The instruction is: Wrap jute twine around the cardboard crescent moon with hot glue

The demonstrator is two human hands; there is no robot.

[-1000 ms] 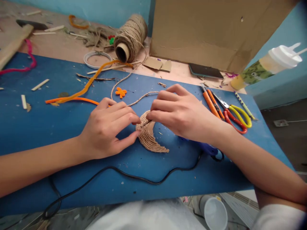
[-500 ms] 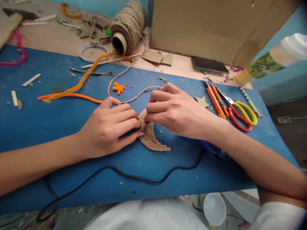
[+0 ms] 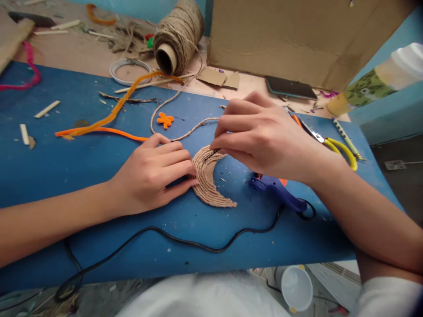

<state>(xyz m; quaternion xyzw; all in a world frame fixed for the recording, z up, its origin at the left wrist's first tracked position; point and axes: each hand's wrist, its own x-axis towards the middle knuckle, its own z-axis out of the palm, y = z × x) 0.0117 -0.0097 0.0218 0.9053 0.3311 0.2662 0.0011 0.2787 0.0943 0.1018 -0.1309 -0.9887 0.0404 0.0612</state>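
Observation:
A crescent-shaped piece wrapped in jute twine (image 3: 207, 182) lies on the blue board (image 3: 82, 167). My left hand (image 3: 153, 171) rests beside it, fingers curled, fingertips pressing its left edge. My right hand (image 3: 264, 136) hovers over the crescent's upper tip, thumb and fingers pinched on the loose twine strand (image 3: 185, 132). That strand loops back across the board to the twine spool (image 3: 178, 37). A blue glue gun (image 3: 280, 196) lies just right of the crescent, under my right wrist.
The glue gun's black cord (image 3: 185, 240) snakes along the near edge. Orange pipe cleaners (image 3: 109, 119), an orange flower (image 3: 165, 119), scissors (image 3: 337, 147), a phone (image 3: 291, 89), a cardboard box (image 3: 297, 39), a bottle (image 3: 380, 79) and a tape ring (image 3: 128, 71) surround the work. A cup (image 3: 295, 288) sits below.
My right hand lifted up and to the right with the twine end, uncovering the glue gun and the crescent's top. The left hand stayed pressed against the crescent.

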